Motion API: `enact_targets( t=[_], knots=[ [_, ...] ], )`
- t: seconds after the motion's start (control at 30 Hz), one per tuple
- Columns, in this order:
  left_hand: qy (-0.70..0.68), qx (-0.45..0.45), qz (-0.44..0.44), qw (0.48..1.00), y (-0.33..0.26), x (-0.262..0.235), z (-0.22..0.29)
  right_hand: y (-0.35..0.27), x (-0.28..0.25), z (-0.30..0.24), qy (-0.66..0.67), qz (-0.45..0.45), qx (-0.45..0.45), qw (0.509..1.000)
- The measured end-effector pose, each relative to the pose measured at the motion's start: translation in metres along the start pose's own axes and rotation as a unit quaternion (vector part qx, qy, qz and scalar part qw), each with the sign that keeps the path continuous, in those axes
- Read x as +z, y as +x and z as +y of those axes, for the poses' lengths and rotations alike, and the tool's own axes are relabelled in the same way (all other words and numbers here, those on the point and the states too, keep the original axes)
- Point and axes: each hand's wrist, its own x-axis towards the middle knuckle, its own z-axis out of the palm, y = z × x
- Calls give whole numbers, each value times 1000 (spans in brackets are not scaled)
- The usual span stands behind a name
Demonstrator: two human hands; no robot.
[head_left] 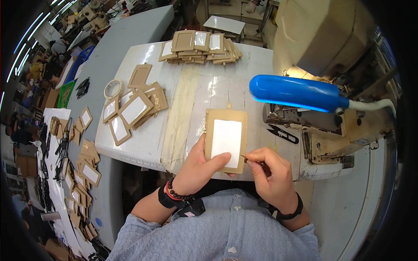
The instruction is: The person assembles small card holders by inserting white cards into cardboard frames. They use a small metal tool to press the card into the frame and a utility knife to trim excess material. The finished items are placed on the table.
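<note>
A tan card holder (pixel 226 139) with a white window lies flat near the front edge of the white work table (pixel 198 91). My left hand (pixel 198 167) presses on its lower left part, thumb laid across the white window. My right hand (pixel 270 172) pinches a small thin tool at the holder's lower right edge. The tool's tip touches the rim of the window.
A heap of tan holders (pixel 135 108) and a tape roll (pixel 113 88) lie at the left, another stack (pixel 200 45) at the far edge. Black snips (pixel 283 134) lie beside a sewing machine (pixel 331 126) with a blue lamp (pixel 296 92). More holders (pixel 82 174) cover the left bench.
</note>
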Motion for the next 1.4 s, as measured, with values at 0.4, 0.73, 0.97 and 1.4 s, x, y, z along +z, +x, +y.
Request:
enact_targets(
  t=[0.4, 0.73, 0.97, 1.4],
  knots=[
    [99, 27, -3, 995, -3, 1, 4, 8, 0, 13, -108, -5, -171, 979],
    [90, 10, -18, 996, -3, 5, 10, 13, -8, 10, -220, -55, -209, 951],
    [40, -32, -38, 998, -3, 7, 12, 14, -9, 9, -218, -61, -202, 953],
    [52, -23, -29, 998, -9, 13, 15, 12, -13, 7, -213, -44, -225, 950]
  ],
)
